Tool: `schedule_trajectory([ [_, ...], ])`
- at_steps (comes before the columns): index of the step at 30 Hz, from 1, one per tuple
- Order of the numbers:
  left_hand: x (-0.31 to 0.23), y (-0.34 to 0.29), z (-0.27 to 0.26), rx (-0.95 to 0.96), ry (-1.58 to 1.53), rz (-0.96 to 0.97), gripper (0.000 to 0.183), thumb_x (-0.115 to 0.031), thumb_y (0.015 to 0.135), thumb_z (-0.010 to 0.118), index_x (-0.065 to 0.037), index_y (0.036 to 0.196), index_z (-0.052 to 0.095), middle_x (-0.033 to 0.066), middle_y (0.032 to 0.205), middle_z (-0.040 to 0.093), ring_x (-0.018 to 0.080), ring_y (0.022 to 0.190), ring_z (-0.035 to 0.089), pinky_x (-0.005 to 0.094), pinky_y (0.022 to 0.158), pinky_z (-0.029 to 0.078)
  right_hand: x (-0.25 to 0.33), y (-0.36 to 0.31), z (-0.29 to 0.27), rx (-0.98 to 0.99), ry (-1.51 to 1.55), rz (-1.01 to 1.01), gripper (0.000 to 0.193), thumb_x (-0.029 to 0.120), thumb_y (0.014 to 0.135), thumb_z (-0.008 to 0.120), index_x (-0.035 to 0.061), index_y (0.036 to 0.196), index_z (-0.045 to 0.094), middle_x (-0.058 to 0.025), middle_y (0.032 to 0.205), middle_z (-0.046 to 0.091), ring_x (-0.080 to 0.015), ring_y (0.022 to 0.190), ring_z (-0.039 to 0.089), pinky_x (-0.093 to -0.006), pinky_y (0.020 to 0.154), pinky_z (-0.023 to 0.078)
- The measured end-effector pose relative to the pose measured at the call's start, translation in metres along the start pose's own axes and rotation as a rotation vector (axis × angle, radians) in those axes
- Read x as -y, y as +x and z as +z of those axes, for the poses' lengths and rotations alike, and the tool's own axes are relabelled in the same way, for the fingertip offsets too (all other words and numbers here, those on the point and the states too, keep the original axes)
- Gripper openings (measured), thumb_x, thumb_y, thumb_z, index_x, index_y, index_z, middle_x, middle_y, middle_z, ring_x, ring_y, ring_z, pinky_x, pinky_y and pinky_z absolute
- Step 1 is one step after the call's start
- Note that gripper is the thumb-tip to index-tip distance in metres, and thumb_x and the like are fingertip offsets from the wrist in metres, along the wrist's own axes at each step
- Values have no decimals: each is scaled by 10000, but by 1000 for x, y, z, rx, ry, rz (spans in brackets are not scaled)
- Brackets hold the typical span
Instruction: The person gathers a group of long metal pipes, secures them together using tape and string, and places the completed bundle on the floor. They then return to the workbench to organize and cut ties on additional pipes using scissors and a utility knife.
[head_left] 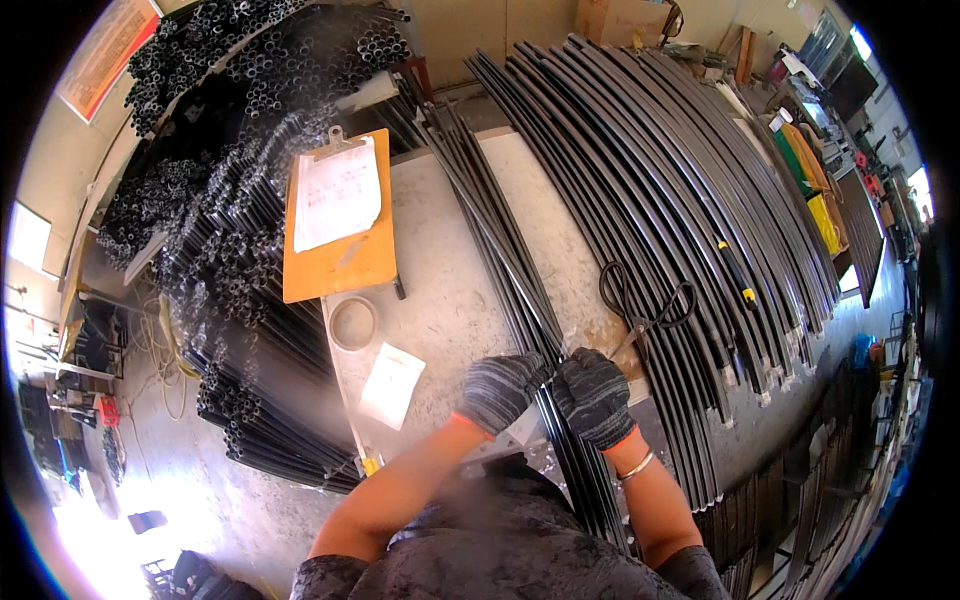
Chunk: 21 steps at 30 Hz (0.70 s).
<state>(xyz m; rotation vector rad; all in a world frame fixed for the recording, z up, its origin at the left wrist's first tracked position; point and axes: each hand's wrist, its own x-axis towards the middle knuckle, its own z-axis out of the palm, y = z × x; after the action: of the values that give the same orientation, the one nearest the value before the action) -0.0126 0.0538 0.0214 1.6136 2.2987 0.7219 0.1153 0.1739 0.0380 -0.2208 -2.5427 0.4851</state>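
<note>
My left hand point(503, 390), in a grey and black striped work glove, is closed at the left side of a bundle of long dark metal tubes point(515, 275). The matching gloved right hand point(592, 398) is closed at the bundle's other side, with its fingers close to the left hand's. Both hands rest at the tubes, but what their fingers pinch is hidden. The bundle lies lengthwise over the pale table point(440, 280), its near ends passing below my hands. Black-handled scissors point(640, 322) lie just right of my right hand, on other tubes.
On the table's left are an orange clipboard point(345, 268) with a paper, a roll of tape point(353, 324) and a white paper slip point(391, 386). Stacked tubes point(270, 220) fill the left side. Rows of tubes point(660, 170) cover the right, with a yellow-and-black cutter point(735, 271) on them.
</note>
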Motion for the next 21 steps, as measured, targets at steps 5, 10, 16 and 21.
schedule_trajectory([
  [5, 11, 5, 7, -29, 38, 59, 128, -146, 795, 534, -88, 855, 630, 139, 648, 598, 311, 572, 599, 416, 491, 452, -4, 3, -9, 313, -6, 100, 145, 134, 713, 635, 25, 808, 614, -187, 802, 596, -352, 752, 585, -439, 657, 485],
  [10, 44, 4, 38, -43, 26, -37, 258, -316, 871, 563, -93, 928, 678, 115, 799, 664, 297, 682, 637, 381, 596, 505, -15, -21, -2, 270, 45, 168, 147, 165, 757, 612, 47, 845, 614, -169, 802, 593, -344, 759, 591, -437, 670, 479],
  [16, 54, 5, 24, 31, -456, -321, 289, -262, 881, 608, -53, 1080, 605, 102, 866, 661, 207, 689, 621, 352, 632, 496, -30, -74, -9, 260, 223, 574, 399, 399, 756, 723, 31, 819, 583, -166, 777, 569, -355, 725, 576, -414, 627, 460],
  [21, 38, 11, 32, 103, -1366, -709, 375, -258, 903, 618, -4, 1159, 513, 33, 880, 630, 85, 701, 544, 248, 591, 456, -17, -119, -26, 275, 149, 719, 451, 391, 733, 748, 20, 927, 580, -180, 834, 582, -364, 786, 592, -411, 693, 481],
])
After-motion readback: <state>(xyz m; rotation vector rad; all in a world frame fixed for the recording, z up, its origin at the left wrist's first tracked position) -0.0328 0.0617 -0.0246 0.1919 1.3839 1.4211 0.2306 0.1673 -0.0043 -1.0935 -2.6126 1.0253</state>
